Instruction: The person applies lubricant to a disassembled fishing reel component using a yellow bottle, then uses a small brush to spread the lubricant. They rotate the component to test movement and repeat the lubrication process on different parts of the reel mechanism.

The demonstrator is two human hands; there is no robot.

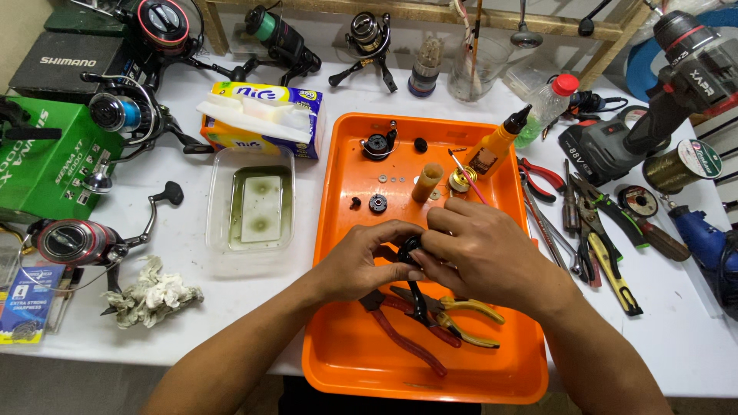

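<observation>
The small black part pinched between the left hand and the right hand is mostly covered by the fingers, so its shape cannot be told, and the pliers in the orange tray lie partly under the right hand. The cordless drill and the blue tool are cut off by the right edge, and the green box by the left. The washers in the tray are too small to make out.
</observation>
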